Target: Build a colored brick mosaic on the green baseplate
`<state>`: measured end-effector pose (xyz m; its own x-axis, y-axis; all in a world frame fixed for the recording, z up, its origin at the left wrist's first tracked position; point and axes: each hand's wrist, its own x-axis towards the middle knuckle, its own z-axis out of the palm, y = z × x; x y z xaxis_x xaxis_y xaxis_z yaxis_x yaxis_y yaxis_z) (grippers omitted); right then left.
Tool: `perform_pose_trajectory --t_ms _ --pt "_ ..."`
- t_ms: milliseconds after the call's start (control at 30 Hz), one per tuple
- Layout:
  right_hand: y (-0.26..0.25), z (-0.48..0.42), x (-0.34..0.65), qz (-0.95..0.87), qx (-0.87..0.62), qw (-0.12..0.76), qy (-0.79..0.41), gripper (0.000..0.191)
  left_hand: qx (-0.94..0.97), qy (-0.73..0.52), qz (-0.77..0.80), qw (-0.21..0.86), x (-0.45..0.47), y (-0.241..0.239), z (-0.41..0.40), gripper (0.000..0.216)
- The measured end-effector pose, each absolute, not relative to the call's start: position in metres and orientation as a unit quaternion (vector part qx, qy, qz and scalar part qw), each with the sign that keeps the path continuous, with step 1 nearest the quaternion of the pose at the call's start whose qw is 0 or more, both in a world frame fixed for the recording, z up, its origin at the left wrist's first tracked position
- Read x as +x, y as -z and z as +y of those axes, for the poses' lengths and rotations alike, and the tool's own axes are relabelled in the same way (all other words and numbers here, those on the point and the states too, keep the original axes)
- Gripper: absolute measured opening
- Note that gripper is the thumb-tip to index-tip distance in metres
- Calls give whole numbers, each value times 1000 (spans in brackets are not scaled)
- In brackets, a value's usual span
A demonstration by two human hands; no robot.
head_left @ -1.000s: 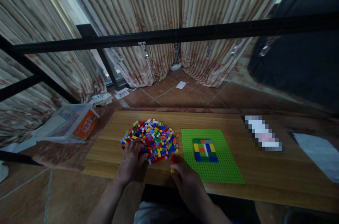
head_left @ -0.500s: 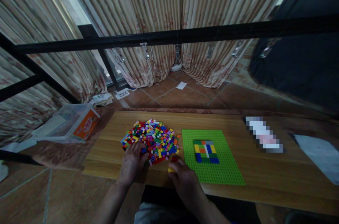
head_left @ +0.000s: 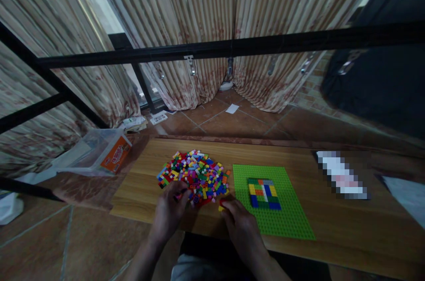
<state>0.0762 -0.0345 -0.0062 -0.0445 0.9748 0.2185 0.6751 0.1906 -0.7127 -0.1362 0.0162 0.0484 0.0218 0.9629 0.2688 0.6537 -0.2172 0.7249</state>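
While the left hand point(head_left: 170, 213), its grip unclear, is curled into the near edge of the brick pile point(head_left: 195, 175), a small yellow brick point(head_left: 221, 208) is pinched by the right hand point(head_left: 241, 224) just beside the green baseplate point(head_left: 292, 219), laid close on the table point(head_left: 142, 183) for reach.

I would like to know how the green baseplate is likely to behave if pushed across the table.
The green baseplate lies thin and flat, so it would probably slide on the smooth wooden table, not tip or roll. It looks light and may flex if lifted by an edge. The bricks pressed onto it should ride along.
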Motion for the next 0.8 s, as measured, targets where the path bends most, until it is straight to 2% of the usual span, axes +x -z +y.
perform_pose_trajectory --t_ms 133,233,433,800 --pt "6 -34 78 -687 -599 347 -220 24 708 -368 540 268 -109 -35 -5 5" --pt "4 -34 78 -678 -601 350 -237 23 732 -349 509 288 -92 -22 -15 12" --pt "-2 -34 79 -667 -610 344 -256 20 780 -318 477 250 -81 -16 -14 21" --pt "-18 -2 78 -698 -604 347 -165 23 778 -361 477 191 -78 -2 -15 19"
